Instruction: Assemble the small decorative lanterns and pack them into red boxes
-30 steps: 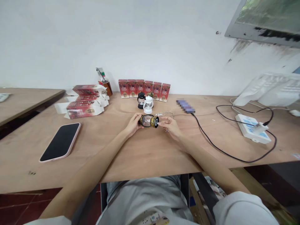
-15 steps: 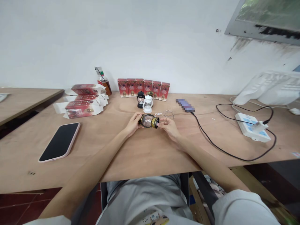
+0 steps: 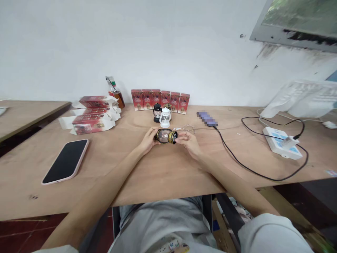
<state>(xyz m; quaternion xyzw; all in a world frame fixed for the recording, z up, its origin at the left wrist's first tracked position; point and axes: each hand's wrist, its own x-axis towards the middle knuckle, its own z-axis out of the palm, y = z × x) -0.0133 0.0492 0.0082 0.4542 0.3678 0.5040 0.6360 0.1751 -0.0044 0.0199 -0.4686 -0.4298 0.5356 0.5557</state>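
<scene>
A small gold-and-black lantern with a clear globe [image 3: 165, 136] lies on its side over the wooden table [image 3: 163, 168]. My left hand [image 3: 147, 140] grips its left end with curled fingers. My right hand [image 3: 187, 142] pinches the gold cap at its right end. Behind them stand a small black lantern [image 3: 157, 112] and a small white lantern [image 3: 165, 118]. A few thin wire pieces [image 3: 187, 127] lie just beyond my right hand.
Several red boxes [image 3: 160, 99] line the wall; more red-and-white cartons [image 3: 91, 116] lie at the back left beside a brown bottle [image 3: 116, 94]. A black phone [image 3: 66, 160] lies at left. A blurred device [image 3: 207, 118], black cable [image 3: 244, 164] and white power strip [image 3: 281, 145] sit at right.
My right fingers have closed in from beside the lantern's gold cap onto it. Both hands and the lantern stay in about the same spot.
</scene>
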